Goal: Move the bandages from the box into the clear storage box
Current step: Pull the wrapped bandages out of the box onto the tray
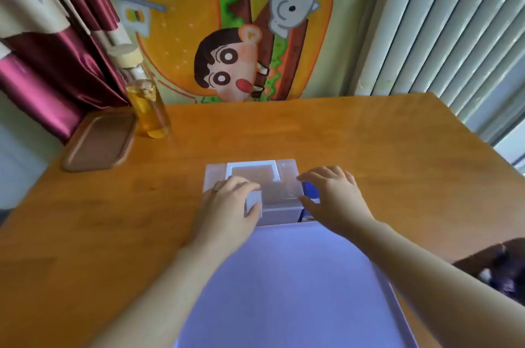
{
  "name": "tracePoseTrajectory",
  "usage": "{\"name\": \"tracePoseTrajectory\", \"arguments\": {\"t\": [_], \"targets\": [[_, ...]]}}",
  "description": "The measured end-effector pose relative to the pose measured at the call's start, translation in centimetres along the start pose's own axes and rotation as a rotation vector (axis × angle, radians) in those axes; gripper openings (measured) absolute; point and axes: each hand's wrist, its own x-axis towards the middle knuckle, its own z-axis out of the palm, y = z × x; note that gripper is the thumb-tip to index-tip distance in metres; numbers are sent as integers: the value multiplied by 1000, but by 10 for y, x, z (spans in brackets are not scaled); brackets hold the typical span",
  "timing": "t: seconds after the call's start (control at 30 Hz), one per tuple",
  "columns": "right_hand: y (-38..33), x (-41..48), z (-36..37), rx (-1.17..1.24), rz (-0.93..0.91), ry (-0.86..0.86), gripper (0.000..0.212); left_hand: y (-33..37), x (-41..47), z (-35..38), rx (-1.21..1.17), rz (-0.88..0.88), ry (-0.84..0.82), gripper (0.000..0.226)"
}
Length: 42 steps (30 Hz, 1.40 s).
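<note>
The clear storage box (pixel 284 191) stands at the middle of the wooden table (pixel 369 166), with a white frame (pixel 252 166) on its top. My left hand (pixel 227 205) lies at the box's front left corner, its thumb and fingers pinching a small white square item (pixel 253 202). I cannot tell whether that item is a bandage or a clasp. My right hand (pixel 332 194) has spread fingers that touch the box's right side. A blue box (pixel 311 191) shows partly beneath that hand.
A large pale lavender surface (pixel 292 291) fills the foreground between my forearms. A brown wooden tray (pixel 99 143) and a glass bottle of amber liquid (pixel 147 103) stand at the back left. A dark object (pixel 500 268) lies at the right edge.
</note>
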Motion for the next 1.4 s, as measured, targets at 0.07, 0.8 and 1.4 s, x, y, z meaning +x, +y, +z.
{"name": "tracePoseTrajectory", "arguments": {"t": [0.07,0.8,1.4], "targets": [[9,1,12,-27,22,78,45,-4,1,15,49,60,70,33],[45,-19,50,-24,37,484,77,-16,-9,74,297,107,190,56],[-19,-144,46,830,-218,89,56,19,-125,81,-658,160,-74,82]]}}
